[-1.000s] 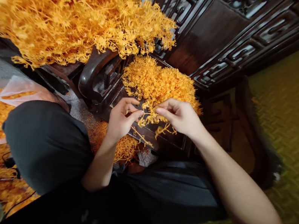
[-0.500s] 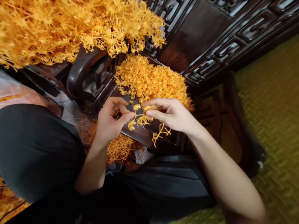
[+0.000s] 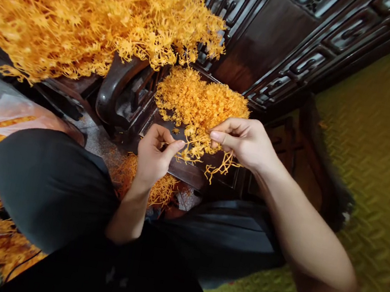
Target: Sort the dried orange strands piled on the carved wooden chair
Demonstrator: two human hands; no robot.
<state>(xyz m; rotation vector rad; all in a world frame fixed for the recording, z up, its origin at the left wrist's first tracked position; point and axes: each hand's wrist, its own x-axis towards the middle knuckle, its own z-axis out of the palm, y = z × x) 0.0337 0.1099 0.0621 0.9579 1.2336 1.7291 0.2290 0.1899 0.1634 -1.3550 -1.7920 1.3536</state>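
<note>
Between my two hands hangs a small orange branching sprig (image 3: pixel 198 149). My left hand (image 3: pixel 155 157) pinches its left end with thumb and forefinger. My right hand (image 3: pixel 246 142) pinches its upper right part, and a few strands dangle below the fingers. Just behind the hands lies a heap of the same orange sprigs (image 3: pixel 202 100) on a dark carved wooden seat (image 3: pixel 190 172). A smaller clump of orange sprigs (image 3: pixel 159 192) lies below my left wrist, near my knees.
A large mass of orange sprigs (image 3: pixel 72 6) fills the upper left. A clear plastic bag (image 3: pixel 10 110) with more sprigs lies at the left. Dark carved wooden furniture (image 3: pixel 290 42) stands behind. A green patterned mat (image 3: pixel 378 146) covers the floor on the right. My dark-trousered knees (image 3: pixel 53 187) are below.
Both hands have kept their pinch on the sprig. My right hand has risen slightly and drawn the sprig up toward the heap; the view has shifted a little.
</note>
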